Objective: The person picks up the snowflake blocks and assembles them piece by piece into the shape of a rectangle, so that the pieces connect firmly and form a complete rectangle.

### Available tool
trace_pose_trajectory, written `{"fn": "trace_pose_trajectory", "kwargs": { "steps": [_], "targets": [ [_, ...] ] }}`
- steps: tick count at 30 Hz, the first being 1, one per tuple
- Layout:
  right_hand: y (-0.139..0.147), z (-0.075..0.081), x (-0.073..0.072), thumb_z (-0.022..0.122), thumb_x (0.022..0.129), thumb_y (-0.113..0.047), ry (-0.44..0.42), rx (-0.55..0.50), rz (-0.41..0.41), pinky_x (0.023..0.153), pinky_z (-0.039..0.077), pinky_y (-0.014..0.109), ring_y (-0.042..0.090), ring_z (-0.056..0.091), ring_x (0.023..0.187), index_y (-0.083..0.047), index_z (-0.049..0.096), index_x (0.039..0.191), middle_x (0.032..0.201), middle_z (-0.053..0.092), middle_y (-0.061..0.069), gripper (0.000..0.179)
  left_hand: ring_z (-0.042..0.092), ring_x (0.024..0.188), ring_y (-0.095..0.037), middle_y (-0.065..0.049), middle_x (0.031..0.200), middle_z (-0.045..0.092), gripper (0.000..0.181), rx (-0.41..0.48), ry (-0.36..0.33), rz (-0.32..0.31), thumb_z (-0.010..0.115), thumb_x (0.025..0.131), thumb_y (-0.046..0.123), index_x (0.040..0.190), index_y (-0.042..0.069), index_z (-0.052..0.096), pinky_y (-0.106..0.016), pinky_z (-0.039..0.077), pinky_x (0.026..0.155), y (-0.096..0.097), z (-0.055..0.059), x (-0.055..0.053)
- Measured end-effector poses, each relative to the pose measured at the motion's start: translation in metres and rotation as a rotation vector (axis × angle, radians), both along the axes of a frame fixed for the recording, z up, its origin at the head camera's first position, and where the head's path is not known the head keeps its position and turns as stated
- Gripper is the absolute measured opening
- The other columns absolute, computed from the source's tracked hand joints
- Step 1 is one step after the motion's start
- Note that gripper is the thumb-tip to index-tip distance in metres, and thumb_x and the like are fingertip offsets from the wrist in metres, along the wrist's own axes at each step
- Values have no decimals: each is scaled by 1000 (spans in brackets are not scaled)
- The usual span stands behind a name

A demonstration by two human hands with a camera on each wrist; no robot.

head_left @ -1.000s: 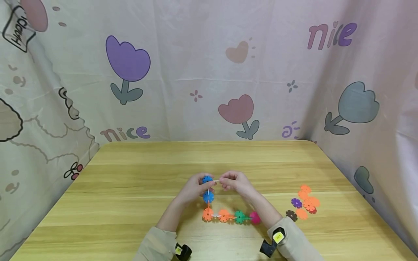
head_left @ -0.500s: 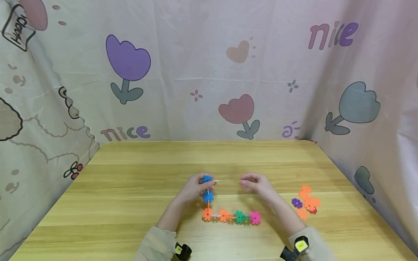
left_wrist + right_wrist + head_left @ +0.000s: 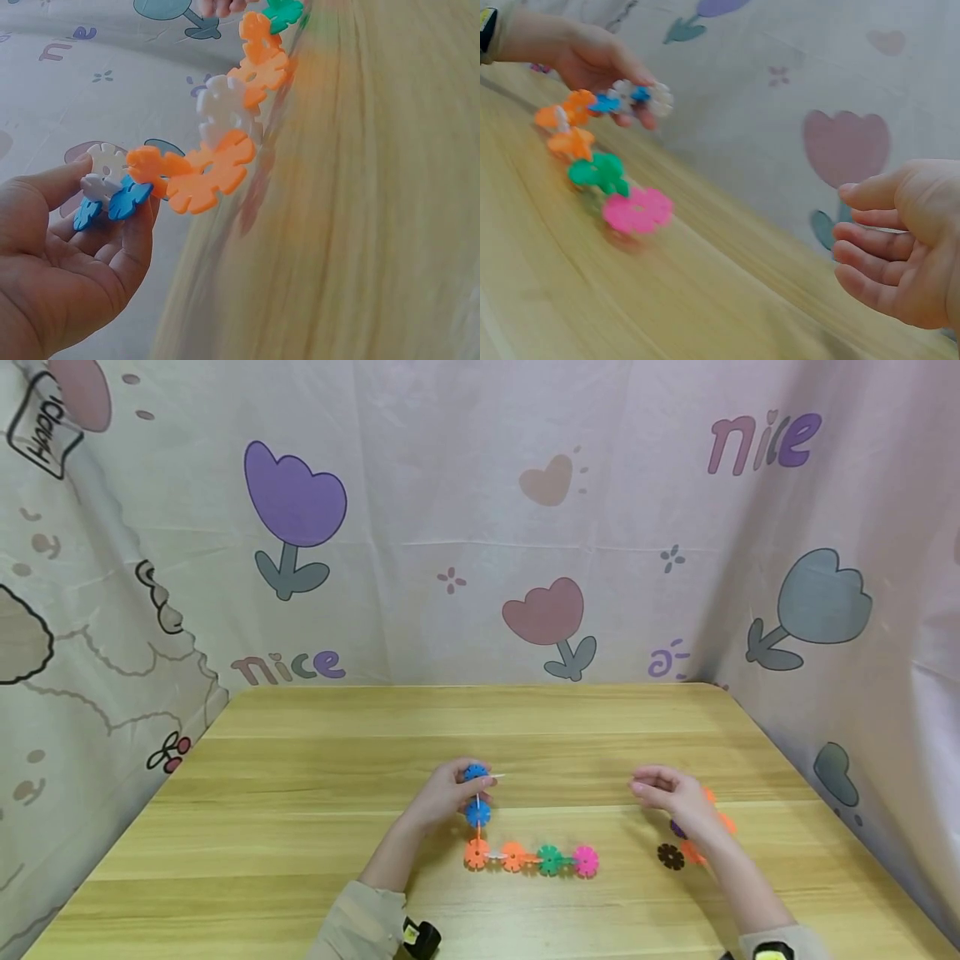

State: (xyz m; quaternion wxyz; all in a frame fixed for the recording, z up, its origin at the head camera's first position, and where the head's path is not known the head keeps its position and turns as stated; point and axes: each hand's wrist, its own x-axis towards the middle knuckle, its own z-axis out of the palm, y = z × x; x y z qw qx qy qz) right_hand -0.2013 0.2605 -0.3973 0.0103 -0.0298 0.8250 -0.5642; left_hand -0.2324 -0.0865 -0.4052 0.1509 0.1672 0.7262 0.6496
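Observation:
My left hand (image 3: 442, 795) pinches the upper end of an L-shaped chain of slotted, flower-shaped plastic discs. In the left wrist view, a white disc (image 3: 110, 161) and a blue disc (image 3: 129, 199) lie between its thumb and fingers. From there the chain runs down through a lower blue disc (image 3: 477, 813) to an orange disc (image 3: 476, 854). It then turns right past another orange disc (image 3: 513, 857) and a green disc (image 3: 550, 860) to a pink disc (image 3: 587, 862). My right hand (image 3: 675, 795) hovers by the loose discs, fingers relaxed, holding nothing.
Loose discs lie at the right of the wooden table (image 3: 300, 827): a dark brown disc (image 3: 671, 857), a partly hidden purple disc (image 3: 677, 829) and several orange discs (image 3: 727, 823). My right hand and forearm cover part of this pile. A patterned curtain (image 3: 420, 485) hangs behind the table.
My right hand has left the white disc at the chain's upper end and moved right to the loose discs. My left hand and the chain have stayed in place.

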Motion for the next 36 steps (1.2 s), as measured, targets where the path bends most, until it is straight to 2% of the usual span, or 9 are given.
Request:
{"fn": "trace_pose_trajectory", "kwargs": {
  "steps": [3, 6, 10, 14, 18, 25, 29, 36],
  "targets": [
    [15, 2, 7, 62, 90, -16, 20, 19, -25, 77, 51, 31, 19, 61, 92, 14, 47, 122, 110, 57, 26, 47, 63, 88, -38, -30, 102, 58, 42, 4, -5, 1, 56, 94, 16, 122, -12, 46, -27, 51, 58, -1, 0, 0],
    [28, 1, 14, 61, 90, -16, 20, 98, -42, 76, 50, 25, 9, 60, 88, 14, 46, 123, 111, 57, 25, 48, 63, 88, -37, -29, 102, 59, 43, 4, -3, 1, 56, 94, 18, 122, -12, 45, -28, 52, 59, -1, -2, 0],
    [44, -3, 20, 62, 90, -18, -20, 187, -51, 74, 49, 20, 2, 58, 85, 14, 46, 124, 112, 58, 24, 50, 63, 89, -36, -28, 103, 59, 45, 0, -3, 5, 56, 94, 20, 123, -12, 45, -29, 52, 60, -2, -3, -1],
    [54, -8, 20, 64, 88, -20, -83, 226, -46, 71, 50, 23, 8, 60, 85, 14, 48, 122, 110, 60, 22, 51, 63, 89, -37, -28, 106, 59, 46, 1, -2, 8, 57, 94, 21, 123, -13, 45, -29, 52, 60, -2, -3, -1],
    [60, -12, 20, 68, 85, -20, -102, 312, -25, 66, 51, 25, 16, 60, 84, 15, 52, 118, 101, 63, 16, 51, 63, 89, -37, -28, 105, 59, 46, 6, -2, 5, 57, 93, 20, 123, -13, 45, -30, 53, 61, -2, -4, -1],
    [63, -18, 19, 75, 77, -17, -57, 452, 2, 62, 47, 23, 17, 56, 77, 12, 60, 107, 88, 61, 6, 44, 63, 89, -36, -28, 106, 59, 47, 9, -2, 8, 57, 93, 20, 124, -13, 45, -30, 53, 60, -2, -5, -2],
    [62, -20, 19, 76, 74, -15, -32, 486, 28, 62, 46, 23, 17, 54, 76, 10, 61, 104, 86, 59, 6, 42, 63, 88, -35, -28, 104, 59, 46, 3, 0, 12, 57, 93, 20, 124, -13, 45, -29, 53, 60, -2, -5, -2],
    [59, -22, 17, 75, 73, -10, 1, 551, 17, 62, 45, 23, 17, 52, 74, 8, 62, 98, 83, 57, 5, 34, 63, 87, -35, -27, 104, 60, 46, 0, -3, 17, 57, 93, 20, 123, -13, 45, -29, 52, 59, -1, -5, -2]
  ]
}}
